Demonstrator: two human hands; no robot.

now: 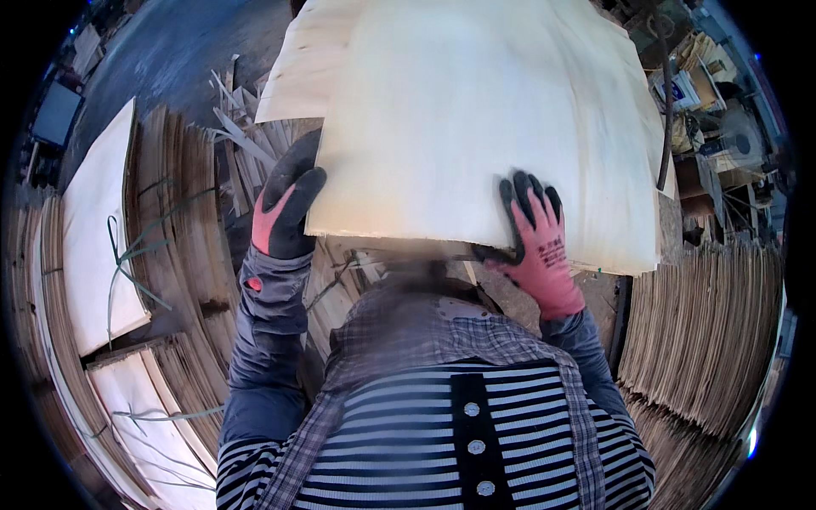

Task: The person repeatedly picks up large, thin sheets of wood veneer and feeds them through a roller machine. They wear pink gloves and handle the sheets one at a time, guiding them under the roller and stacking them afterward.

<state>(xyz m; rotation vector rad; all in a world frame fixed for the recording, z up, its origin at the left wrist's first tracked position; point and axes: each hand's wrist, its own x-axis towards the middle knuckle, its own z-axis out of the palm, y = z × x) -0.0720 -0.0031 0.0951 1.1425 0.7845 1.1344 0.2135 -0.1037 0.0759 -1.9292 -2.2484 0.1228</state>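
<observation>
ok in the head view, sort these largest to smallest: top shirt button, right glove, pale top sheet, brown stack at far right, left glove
1. Pale top sheet
2. Brown stack
3. Left glove and right glove: too alike to rank
4. Top shirt button

Top sheet (476, 127): thin, broad, pale cream wood; lies roughly flat at twelve o'clock in the view, running past the upper border.
Surface: looks smooth, with faint grain streaks pointing toward twelve o'clock; turns yellower near the sheet's seven o'clock corner.
Near edge: runs from seven o'clock round to five, slightly ragged, sitting lower in view toward five.
Three o'clock side: wavers gently, with soft ripples just inside.
Under sheet (293, 76): juts out at ten o'clock, cream with small darker marks; lies partly covered by the top sheet.
</observation>
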